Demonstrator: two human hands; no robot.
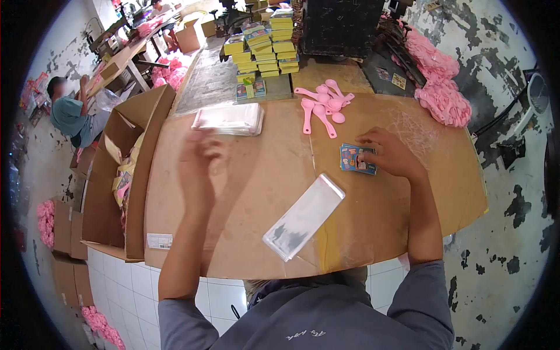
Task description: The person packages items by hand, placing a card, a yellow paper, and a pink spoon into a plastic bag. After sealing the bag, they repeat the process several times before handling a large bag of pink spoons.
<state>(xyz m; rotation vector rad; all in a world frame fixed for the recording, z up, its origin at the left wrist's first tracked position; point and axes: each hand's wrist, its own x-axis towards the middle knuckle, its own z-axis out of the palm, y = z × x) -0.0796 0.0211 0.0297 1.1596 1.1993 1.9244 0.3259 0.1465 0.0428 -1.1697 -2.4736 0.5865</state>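
Observation:
My left hand (201, 153) is raised over the left part of the cardboard-covered table, smeared by motion; its grip does not show clearly. Just beyond it lies a pile of clear plastic bags (230, 119). With thumb and fingers, my right hand (392, 153) grips a small stack of colourful printed cards (353, 158), which rests on the table. Between my forearms, a second batch of clear plastic bags (304, 217) lies at a slant. Several pink plastic spoons (319, 111) are heaped behind the cards.
An open cardboard box (153, 175) stands against the table's left edge. Yellow-edged card stacks (256, 49) rise at the back. Pink bundles (443, 108) lie at the back right. Another person (73, 111) sits at the far left.

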